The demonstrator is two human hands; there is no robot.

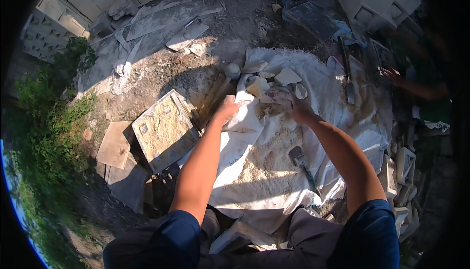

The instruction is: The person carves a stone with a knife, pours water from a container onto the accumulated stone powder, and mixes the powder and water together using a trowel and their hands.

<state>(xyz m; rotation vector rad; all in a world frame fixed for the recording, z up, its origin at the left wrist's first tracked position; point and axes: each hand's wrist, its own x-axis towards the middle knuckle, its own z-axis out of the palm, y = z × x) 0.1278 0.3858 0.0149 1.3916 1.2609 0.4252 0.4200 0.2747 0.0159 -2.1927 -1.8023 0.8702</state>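
My left hand [228,110] is closed on the left edge of a white woven sheet [230,154], which is bunched up beside the fingers. My right hand [299,110] is at the sheet's upper middle, by the stone pieces [288,76]; its fingers are partly hidden and what they hold, if anything, cannot be made out. Pale crumbly powder [269,159] lies on the sheet between my forearms. A brush-like tool [297,156] with a dark handle rests on the powder's right side, below my right hand.
Left of my left arm is a powder-covered square slab [164,129]. A long-handled tool [349,93] lies on the sheet's right side. Another person's hand [393,76] reaches in at the right. Broken blocks [404,166] are piled at the lower right, and plants [49,132] grow at the left.
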